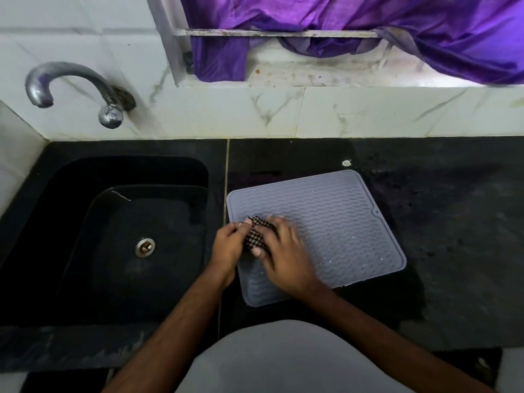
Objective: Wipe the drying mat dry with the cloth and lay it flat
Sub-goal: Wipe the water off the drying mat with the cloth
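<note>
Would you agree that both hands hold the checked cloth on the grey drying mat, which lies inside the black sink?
Not quite: the head view shows the grey drying mat lying on the black counter to the right of the black sink, not inside it. Both the left hand and the right hand do hold the checked cloth on it.

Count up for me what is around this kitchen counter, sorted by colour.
Grey: 1, the drying mat
Black and white checked: 1, the cloth, held by the left hand and right hand
Black: 1, the sink
Silver: 2, the tap and the drain
Purple: 1, the curtain
Total: 6
</note>
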Demonstrator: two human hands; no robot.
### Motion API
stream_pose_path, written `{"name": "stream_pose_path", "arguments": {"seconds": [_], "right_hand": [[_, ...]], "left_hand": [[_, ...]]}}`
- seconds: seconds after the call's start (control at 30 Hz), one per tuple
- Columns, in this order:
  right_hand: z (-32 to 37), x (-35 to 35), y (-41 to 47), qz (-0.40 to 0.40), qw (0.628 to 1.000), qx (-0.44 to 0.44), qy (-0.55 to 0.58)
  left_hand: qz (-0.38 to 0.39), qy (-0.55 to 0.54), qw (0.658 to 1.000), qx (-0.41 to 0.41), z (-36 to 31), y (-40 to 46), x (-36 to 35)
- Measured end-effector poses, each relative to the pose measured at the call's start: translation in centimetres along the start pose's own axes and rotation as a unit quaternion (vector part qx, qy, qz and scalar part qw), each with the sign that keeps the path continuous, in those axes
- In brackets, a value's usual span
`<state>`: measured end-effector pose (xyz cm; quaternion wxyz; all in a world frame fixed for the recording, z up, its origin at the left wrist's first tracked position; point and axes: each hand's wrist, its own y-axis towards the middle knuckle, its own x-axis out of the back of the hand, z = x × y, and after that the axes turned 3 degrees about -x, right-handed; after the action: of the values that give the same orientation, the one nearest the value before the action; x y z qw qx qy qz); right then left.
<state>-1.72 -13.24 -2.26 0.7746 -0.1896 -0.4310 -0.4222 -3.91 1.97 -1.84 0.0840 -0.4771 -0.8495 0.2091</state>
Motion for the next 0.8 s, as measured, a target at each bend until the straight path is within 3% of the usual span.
{"name": "stream_pose_path", "arguments": {"seconds": [0.1,0.17,0.27,0.33,0.4,0.47,0.6,0.7,0.8], "right_hand": [[1.0,0.2,-0.5,0.052,0.997,0.037,-0.04],[0.6,0.5,0.3,0.056,0.997,0.038,-0.031],[-0.4,1.3,1.5,0.079,0.995,0.036,-0.039],[-1.3,1.9,2.4,0.049,0.997,-0.006,-0.057],[-1.8,2.5,3.8,0.005,0.995,-0.074,-0.073],[-1.7,2.6,5.2,0.02,0.99,-0.098,-0.098],[0.3,0.7,5.6,0.15,0.975,-0.02,-0.162],[-1.2,1.1,4.9,0.123,0.966,-0.006,-0.229],[-4.3,3.6,4.4,0.077,0.954,-0.067,-0.28]], "left_hand": [[0.07,-0.075,0.991,0.082,-1.0,-0.5,0.8],[0.103,-0.067,0.987,0.104,-1.2,-0.5,1.4],[0.027,0.107,0.994,0.019,-0.9,0.1,2.0],[-0.019,0.266,0.959,-0.1,-0.7,0.7,2.6],[0.031,0.369,0.916,-0.156,-0.6,1.4,3.2],[0.108,0.46,0.868,-0.152,-0.2,1.8,3.3],[0.126,0.517,0.828,-0.175,0.9,2.3,3.0],[0.117,0.53,0.822,-0.169,1.1,2.5,3.1],[0.125,0.499,0.839,-0.176,1.3,2.4,3.1]]}}
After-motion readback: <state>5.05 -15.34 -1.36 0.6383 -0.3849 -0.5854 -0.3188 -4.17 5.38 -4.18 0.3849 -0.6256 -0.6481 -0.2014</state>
